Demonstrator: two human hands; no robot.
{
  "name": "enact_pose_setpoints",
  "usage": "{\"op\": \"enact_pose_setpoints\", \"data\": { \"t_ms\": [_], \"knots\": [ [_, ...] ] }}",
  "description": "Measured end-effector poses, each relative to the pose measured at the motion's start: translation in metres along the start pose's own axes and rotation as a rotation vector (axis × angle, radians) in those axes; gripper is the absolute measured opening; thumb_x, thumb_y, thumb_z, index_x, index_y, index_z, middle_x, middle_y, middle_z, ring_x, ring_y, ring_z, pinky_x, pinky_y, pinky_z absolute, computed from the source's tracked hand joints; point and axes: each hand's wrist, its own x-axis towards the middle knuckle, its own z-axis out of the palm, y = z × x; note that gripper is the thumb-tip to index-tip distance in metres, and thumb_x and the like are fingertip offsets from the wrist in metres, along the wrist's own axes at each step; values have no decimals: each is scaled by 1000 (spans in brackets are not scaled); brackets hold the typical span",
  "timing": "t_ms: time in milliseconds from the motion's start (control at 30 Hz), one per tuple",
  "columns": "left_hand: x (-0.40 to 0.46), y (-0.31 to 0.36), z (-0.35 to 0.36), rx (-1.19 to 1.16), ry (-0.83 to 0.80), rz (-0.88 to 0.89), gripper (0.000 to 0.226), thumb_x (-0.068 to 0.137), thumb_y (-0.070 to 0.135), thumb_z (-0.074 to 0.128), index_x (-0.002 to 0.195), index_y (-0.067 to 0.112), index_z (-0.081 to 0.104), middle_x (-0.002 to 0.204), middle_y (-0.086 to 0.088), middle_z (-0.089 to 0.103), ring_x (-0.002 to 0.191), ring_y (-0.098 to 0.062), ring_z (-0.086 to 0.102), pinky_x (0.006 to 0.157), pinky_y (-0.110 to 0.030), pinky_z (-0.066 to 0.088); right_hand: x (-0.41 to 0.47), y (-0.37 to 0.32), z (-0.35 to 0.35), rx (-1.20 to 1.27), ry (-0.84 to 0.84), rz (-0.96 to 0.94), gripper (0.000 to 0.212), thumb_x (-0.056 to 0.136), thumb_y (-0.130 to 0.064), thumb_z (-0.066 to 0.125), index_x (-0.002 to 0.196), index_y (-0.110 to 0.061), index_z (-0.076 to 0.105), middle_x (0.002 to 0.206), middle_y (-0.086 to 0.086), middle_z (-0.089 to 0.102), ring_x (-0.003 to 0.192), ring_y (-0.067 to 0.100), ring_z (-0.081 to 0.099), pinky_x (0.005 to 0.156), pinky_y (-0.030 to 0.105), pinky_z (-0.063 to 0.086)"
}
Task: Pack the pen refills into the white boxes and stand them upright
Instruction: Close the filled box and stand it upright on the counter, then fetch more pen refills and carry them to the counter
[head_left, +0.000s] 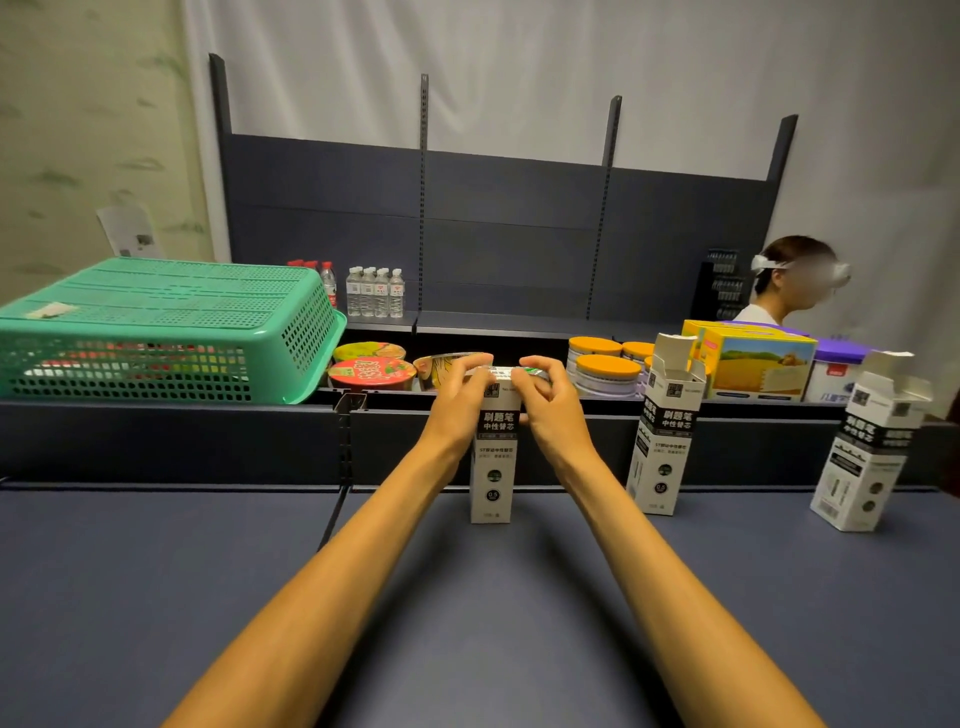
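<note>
Pen refill box (492, 457), white with black panels, is being held upright on the blue tabletop (208, 597), near its far edge and roughly in the middle of the view. Its upper end is being gripped from both sides: the left hand (460, 397) is wrapped around the left side of the top and the right hand (545, 400) around the right side, with the fingers (537, 364) of both curled over the lid. The grip from two sides seems intended to steady the tall, narrow box while the top flap is being pressed shut, since a box of this shape would tip easily. Whether the flap is fully tucked in cannot be told, as the fingers are covering it. No loose refills are being shown anywhere.

To the right, a second box (662, 447) is being left standing with its top flap open, and further right a third box (872, 457), also open, is being left leaning slightly. Their open tops suggest they are being kept ready for filling or closing, so the task appears partly done.

Behind the tabletop, a lower shelf is being used for other goods: a green basket (171, 322) turned upside down on the left, noodle bowls (371, 371), orange-lidded tins (605, 371), a yellow carton (758, 366) and water bottles (375, 293). Another person (779, 286) wearing a headset is being seen at the far right.
</note>
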Motion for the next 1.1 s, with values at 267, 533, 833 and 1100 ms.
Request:
{"op": "enact_pose_setpoints", "data": {
  "t_ms": [267, 533, 833, 1100],
  "knots": [
    [-22, -14, -50, 820, -172, 55, 64, 93, 66, 28, 148, 33, 27, 149, -1, 40, 134, -23, 39, 106, -47, 35, -42, 3, -44, -935, -69, 8, 61, 95, -62, 34, 146, -30, 32, 150, -2, 40, 135, 21, 41, 109, 49, 35],
    [-91, -21, -95, 1331, -343, -85, 67, 92, 69, 15, 151, 38, 8, 160, -2, 14, 146, -25, 7, 115, -57, 6, -107, -3, -40, -1295, -392, 185, 70, 95, -65, 26, 153, -27, 17, 160, 4, 16, 146, 24, 18, 115, 48, 17],
    [-189, 8, -179, 1507, -201, -318, 67, 94, 66, 18, 152, 35, 8, 160, -4, 11, 146, -27, 5, 113, -60, 6, -149, -18, 51, -1284, -563, -86, 68, 96, -62, 26, 153, -24, 20, 159, 3, 21, 143, 26, 24, 114, 45, 21],
    [-259, 34, -303, 1536, -44, -451, 66, 95, 64, 19, 152, 34, 10, 160, -2, 13, 146, -27, 9, 112, -59, 12, -175, -44, 171, -1213, -693, -208, 69, 96, -62, 28, 153, -24, 19, 160, 1, 20, 145, 25, 21, 114, 46, 20]
  ]
}}
